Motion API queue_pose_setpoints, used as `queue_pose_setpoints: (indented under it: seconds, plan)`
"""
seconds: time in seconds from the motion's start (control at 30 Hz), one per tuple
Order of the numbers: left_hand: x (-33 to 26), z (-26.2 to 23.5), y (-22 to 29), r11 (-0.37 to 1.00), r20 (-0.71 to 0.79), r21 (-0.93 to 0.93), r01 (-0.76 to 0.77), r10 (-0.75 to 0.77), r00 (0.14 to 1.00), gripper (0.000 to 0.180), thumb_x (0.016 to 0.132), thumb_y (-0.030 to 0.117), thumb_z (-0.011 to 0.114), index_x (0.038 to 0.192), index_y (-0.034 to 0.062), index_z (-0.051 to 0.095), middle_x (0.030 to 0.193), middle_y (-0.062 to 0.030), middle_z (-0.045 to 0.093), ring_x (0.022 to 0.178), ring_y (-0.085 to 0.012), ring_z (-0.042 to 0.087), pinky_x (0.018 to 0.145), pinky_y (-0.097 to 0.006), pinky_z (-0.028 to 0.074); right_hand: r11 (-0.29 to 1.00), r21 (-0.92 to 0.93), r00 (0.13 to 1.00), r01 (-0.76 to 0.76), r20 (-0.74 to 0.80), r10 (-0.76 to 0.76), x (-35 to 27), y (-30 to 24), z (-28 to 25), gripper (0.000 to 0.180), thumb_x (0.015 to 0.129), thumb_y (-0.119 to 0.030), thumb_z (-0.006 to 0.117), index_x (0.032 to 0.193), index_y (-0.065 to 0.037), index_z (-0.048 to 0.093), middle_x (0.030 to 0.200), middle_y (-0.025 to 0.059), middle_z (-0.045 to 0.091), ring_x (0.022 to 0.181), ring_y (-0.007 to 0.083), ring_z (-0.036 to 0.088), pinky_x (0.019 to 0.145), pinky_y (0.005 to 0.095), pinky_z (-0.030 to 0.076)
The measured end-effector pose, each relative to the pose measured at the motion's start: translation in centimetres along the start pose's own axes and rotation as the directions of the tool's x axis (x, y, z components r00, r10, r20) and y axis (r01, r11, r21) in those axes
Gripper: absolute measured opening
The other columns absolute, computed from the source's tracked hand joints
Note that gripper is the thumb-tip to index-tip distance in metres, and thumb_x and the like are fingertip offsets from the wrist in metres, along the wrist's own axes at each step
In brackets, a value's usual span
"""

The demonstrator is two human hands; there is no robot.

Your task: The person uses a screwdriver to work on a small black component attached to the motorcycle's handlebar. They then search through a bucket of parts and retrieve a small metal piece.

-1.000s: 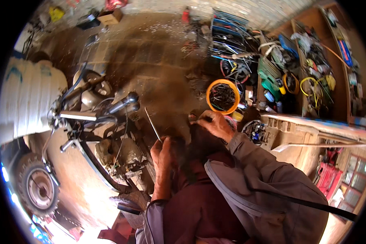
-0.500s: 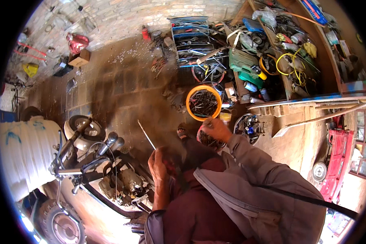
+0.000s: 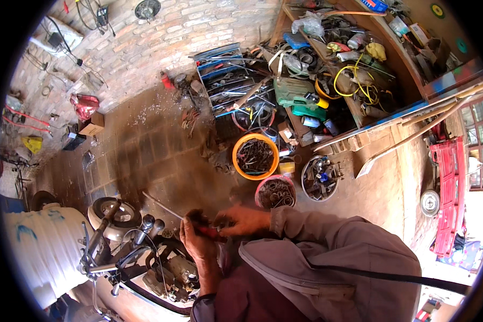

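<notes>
In front of my body, my left hand (image 3: 199, 246) is closed round a long thin metal rod (image 3: 162, 205) that sticks out to the far left. Something red and a dark lump show between the two hands, partly covered by fingers. My right hand (image 3: 248, 220) has its fingers bent in close by the left one, pinching a small dark item too unclear to name. Just beyond the right hand stands a red-rimmed tub (image 3: 275, 191) of rusty ring-shaped metal parts. Past it sits an orange basin (image 3: 256, 155) full of dark metal pieces.
A round container of parts (image 3: 320, 178) stands to the right. Behind are a blue tool rack (image 3: 220, 75) and a wooden cabinet (image 3: 354, 115) crammed with tools. A motorcycle (image 3: 172, 268) and a white drum (image 3: 40, 252) are close on my left. A red truck bed (image 3: 449, 196) is far right.
My right hand has come from over the tubs, leftward and nearer, to meet the left hand. The left hand has shifted slightly left with the rod, which now lies flatter. The view has turned.
</notes>
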State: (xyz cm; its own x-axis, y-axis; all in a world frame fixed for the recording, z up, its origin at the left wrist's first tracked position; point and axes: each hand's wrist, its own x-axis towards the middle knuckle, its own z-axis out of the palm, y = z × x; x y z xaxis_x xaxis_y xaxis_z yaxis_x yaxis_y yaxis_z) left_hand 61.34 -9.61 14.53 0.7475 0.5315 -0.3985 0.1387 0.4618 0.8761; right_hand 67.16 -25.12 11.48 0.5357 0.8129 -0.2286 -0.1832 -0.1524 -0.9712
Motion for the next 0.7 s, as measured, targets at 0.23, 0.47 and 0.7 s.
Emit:
queue_pose_setpoints:
  seconds: [0.23,0.47,0.7]
  plan:
    - [0.2,0.9,0.7,1.0,0.083,-0.015,0.015,-0.014,0.996,0.042,0.102,0.036,0.045,0.105,-0.0007,0.065,0.084,-0.0085,0.064,0.076,-0.0167,0.059,0.071,-0.03,0.049,0.997,0.067,0.993,-0.028,0.112,0.02,0.4,-1.4,-0.1,0.054,0.083,-0.02,0.075,0.129,-0.001,0.055,0.104,0.0072,0.065,0.09,0.0125,0.057,0.078,0.0308,0.049]
    - [0.2,1.5,0.3,0.999,0.15,0.028,0.04,-0.044,0.988,0.032,0.101,0.027,0.051,0.106,-0.0014,0.065,0.092,-0.0081,0.066,0.08,-0.0162,0.061,0.074,-0.029,0.049,0.993,0.115,0.999,0.018,0.032,-0.022,-0.2,-2.1,-0.5,0.049,0.078,-0.02,0.075,0.12,0.001,0.058,0.098,0.0115,0.067,0.091,0.0132,0.057,0.084,0.0336,0.048]
    - [0.3,0.9,-0.9,0.985,0.332,0.171,-0.02,-0.039,0.943,0.034,0.097,0.016,0.058,0.126,-0.0016,0.056,0.109,-0.0119,0.065,0.095,-0.0175,0.061,0.084,-0.031,0.05,0.998,0.051,0.999,-0.046,-0.023,0.047,-0.7,-1.7,-0.6,0.041,0.08,-0.02,0.074,0.112,0.002,0.062,0.095,0.0122,0.067,0.088,0.015,0.06,0.079,0.0336,0.049]
